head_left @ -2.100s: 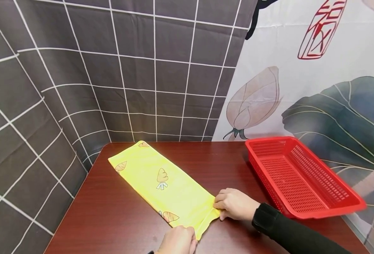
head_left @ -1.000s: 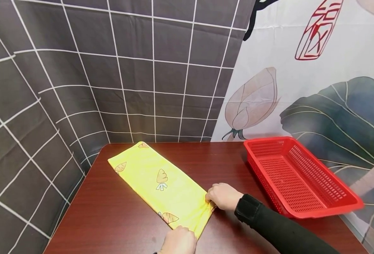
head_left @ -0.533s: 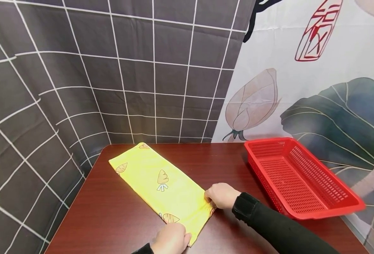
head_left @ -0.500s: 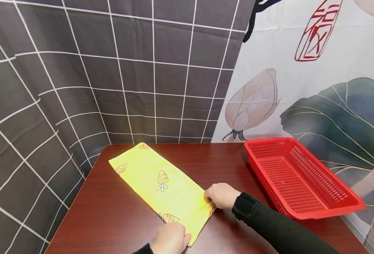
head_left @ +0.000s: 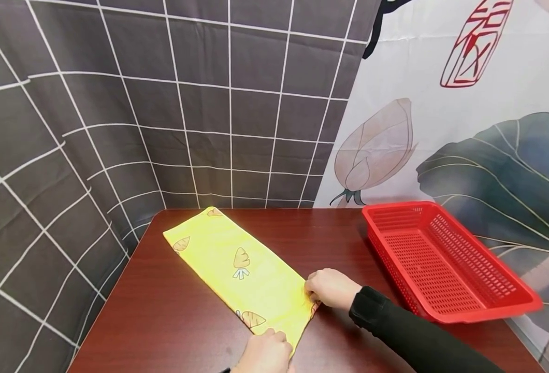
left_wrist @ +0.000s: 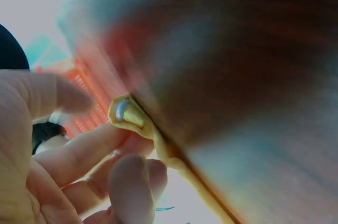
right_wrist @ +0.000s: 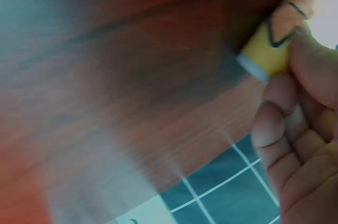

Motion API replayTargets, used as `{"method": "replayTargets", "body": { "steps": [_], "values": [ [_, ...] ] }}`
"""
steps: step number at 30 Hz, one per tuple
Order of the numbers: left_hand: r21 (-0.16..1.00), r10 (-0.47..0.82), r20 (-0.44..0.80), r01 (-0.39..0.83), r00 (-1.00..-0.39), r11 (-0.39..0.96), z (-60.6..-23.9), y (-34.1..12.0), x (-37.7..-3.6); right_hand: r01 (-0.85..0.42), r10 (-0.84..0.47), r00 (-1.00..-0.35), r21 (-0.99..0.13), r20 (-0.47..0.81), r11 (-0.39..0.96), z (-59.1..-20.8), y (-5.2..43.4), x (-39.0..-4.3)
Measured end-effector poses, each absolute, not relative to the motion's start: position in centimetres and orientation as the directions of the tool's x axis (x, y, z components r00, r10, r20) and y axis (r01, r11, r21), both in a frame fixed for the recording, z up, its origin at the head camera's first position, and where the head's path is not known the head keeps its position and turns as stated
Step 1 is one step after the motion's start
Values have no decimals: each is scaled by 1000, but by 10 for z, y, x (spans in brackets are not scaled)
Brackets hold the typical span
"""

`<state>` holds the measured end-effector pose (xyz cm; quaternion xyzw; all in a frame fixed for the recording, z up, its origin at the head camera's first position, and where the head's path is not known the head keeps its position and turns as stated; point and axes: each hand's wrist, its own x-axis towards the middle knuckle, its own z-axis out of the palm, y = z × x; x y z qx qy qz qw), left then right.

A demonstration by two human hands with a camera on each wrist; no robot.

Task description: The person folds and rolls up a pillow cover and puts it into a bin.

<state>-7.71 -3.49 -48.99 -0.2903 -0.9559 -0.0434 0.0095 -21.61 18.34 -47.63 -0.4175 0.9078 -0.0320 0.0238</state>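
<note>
Tugging 2 corners evenly should smooth the yellow cloth point(head_left: 260, 285), flat on the table point(head_left: 162, 311); the right hand point(head_left: 334, 289) pinches its edge, the left hand point(head_left: 266, 354) touches another corner, fingers loosely bent, thumb apart.

Right hand point(head_left: 332, 287) gripping one near corner of the carrot-print yellow cloth point(head_left: 251, 280), left hand point(head_left: 266, 352) touching the other, cloth slanting toward the surface's point(head_left: 153, 311) far-left corner, red basket point(head_left: 489, 314) by the right edge!

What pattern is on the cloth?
Orange-brown carrots on yellow cloth; it shows best in the head view.
</note>
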Motion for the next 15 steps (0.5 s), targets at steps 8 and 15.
{"method": "replayTargets", "body": {
  "steps": [8,15],
  "values": [
    [115,520,11,517,-854,848,-497,-28,-82,-866,-864,-499,-54,63,497,-478,213,-204],
    [251,526,-48,499,-849,829,-547,-23,-95,-888,-885,-402,134,234,439,-491,221,-202]
  ]
}}
